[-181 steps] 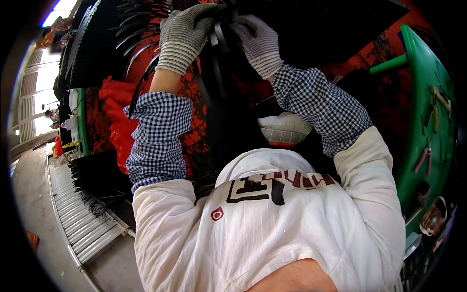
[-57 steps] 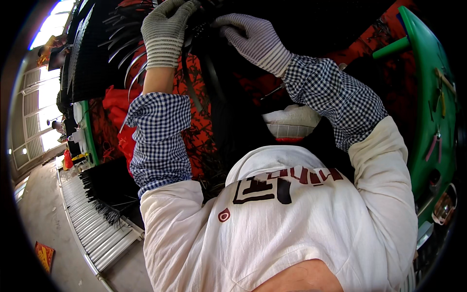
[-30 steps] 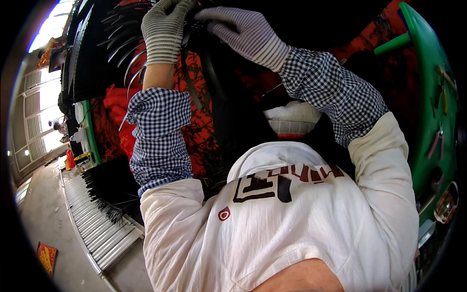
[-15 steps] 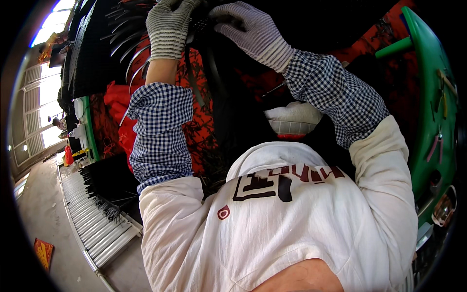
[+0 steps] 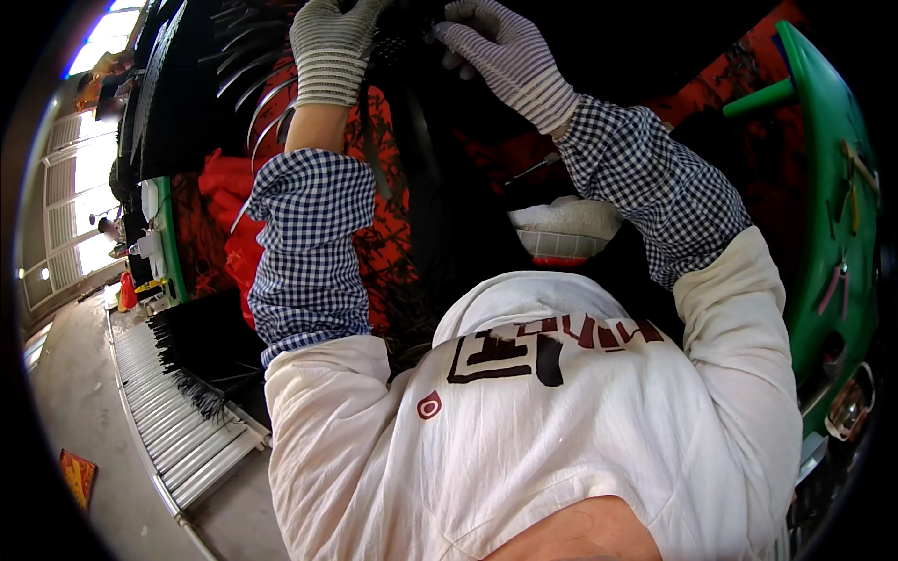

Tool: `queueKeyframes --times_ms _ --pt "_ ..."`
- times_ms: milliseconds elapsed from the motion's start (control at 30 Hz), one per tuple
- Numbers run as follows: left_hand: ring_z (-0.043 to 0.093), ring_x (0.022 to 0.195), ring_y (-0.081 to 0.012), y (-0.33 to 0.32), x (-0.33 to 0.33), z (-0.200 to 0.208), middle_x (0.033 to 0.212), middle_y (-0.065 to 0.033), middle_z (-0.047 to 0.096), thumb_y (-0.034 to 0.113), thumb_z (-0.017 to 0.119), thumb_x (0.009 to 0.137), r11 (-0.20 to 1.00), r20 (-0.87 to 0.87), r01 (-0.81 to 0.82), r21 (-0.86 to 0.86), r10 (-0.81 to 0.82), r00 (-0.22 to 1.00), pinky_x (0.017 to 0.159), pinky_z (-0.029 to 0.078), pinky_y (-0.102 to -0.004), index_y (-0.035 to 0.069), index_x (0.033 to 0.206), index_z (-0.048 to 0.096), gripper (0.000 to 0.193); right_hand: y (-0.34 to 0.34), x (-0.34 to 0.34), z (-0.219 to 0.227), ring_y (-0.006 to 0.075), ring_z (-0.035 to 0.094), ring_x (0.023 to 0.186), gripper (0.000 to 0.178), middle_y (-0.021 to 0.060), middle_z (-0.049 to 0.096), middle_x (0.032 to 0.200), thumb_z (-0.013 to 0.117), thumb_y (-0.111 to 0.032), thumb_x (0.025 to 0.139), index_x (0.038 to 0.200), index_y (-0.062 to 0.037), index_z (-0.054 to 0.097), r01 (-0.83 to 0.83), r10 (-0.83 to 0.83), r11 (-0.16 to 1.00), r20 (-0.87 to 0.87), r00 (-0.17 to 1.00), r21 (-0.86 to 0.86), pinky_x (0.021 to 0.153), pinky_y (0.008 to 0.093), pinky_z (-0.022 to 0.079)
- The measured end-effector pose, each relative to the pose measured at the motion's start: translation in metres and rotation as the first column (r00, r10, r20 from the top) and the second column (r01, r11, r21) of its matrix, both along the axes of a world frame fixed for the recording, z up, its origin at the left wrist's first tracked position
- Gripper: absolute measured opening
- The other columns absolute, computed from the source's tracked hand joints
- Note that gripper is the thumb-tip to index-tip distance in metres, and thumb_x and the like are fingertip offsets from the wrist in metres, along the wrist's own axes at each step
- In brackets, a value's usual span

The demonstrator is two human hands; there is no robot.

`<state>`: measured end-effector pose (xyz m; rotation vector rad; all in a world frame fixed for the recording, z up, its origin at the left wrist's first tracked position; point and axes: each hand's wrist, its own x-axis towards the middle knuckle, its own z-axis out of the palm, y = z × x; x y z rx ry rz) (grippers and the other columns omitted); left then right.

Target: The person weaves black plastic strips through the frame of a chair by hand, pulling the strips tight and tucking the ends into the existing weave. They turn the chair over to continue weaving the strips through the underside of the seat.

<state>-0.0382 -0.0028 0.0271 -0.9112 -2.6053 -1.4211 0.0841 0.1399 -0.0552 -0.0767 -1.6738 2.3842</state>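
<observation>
At the top of the head view, both my hands wear pale striped gloves. My left hand (image 5: 334, 51) is closed on a dark woven piece (image 5: 388, 51) with many loose black strips (image 5: 248, 79) fanning out on its left side; its fingertips are cut off by the upper edge. To the right of the weave, my right hand (image 5: 510, 56) has its fingers bent and drawn together. What they pinch is lost against the dark background. A flat black strip (image 5: 382, 173) hangs below the weave, between my forearms.
A red cloth with dark markings (image 5: 388, 243) lies beneath the work. Right of me stands a green panel (image 5: 814, 234) carrying pink-handled pliers (image 5: 834, 288) and other hand tools. A thin metal tool (image 5: 535, 168) is under my right forearm. A roller conveyor (image 5: 182, 411) runs at the left.
My right hand has shifted up and to the right, a little farther from the weave, with its fingers more bent. My left hand stays on the weave, slightly higher in view.
</observation>
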Motion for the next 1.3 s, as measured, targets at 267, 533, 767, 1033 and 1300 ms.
queueKeyframes --times_ms 267,533,767,1033,1300 --pt "0.044 0.063 -0.0040 -0.001 0.000 -0.004 0.068 0.0066 0.049 0.007 0.072 0.093 0.999 -0.101 0.046 -0.004 -0.046 0.994 0.056 0.037 -0.0237 0.003 0.078 0.062 0.019 0.005 0.005 -0.008 0.0125 0.069 0.079 0.028 0.0017 0.072 0.088 0.067 -0.034 0.101 0.115 -0.0111 0.074 0.028 -0.005 0.922 -0.060 0.998 0.386 0.077 0.0281 0.060" --pt "0.042 0.062 -0.0037 -0.004 -0.001 0.000 0.068 0.0071 0.048 0.009 0.071 0.096 1.000 0.031 0.014 -0.022 -0.013 0.999 0.056 0.035 -0.0239 0.002 0.077 0.061 0.023 0.004 0.006 -0.009 0.0072 0.066 0.065 0.032 0.0017 0.072 0.082 0.067 -0.033 0.101 0.118 -0.0067 0.072 -0.005 -0.048 0.836 0.081 0.996 0.549 0.064 0.0230 0.060" --pt "0.041 0.061 -0.0034 0.001 0.001 0.002 0.068 0.0071 0.049 0.011 0.072 0.097 1.000 0.072 0.001 0.029 -0.003 0.997 0.055 0.034 -0.0232 0.003 0.076 0.062 0.024 0.002 0.004 -0.008 0.0130 0.070 0.069 0.029 0.0050 0.074 0.084 0.065 -0.033 0.102 0.118 -0.0090 0.073 0.000 -0.067 0.868 0.116 0.991 0.497 0.068 0.0290 0.062" --pt "0.045 0.063 -0.0038 0.016 0.007 0.004 0.069 0.0061 0.052 0.011 0.072 0.098 0.997 0.088 0.011 0.081 -0.018 0.996 0.056 0.037 -0.0231 0.002 0.077 0.063 0.024 -0.001 0.002 -0.011 0.0153 0.071 0.074 0.029 0.0065 0.075 0.093 0.065 -0.032 0.102 0.119 -0.0101 0.073 0.150 -0.172 0.885 0.012 0.985 0.441 0.073 0.0297 0.062" --pt "0.057 0.072 -0.0061 0.016 0.008 0.008 0.077 0.0016 0.063 0.007 0.071 0.097 0.998 0.019 0.012 0.059 -0.013 1.000 0.064 0.047 -0.0235 -0.002 0.093 0.068 0.010 -0.002 -0.002 -0.018 0.0246 0.074 0.092 0.025 0.0086 0.076 0.104 0.066 -0.029 0.101 0.118 -0.0108 0.074 0.228 -0.227 0.847 -0.060 0.972 0.481 0.084 0.0351 0.061"
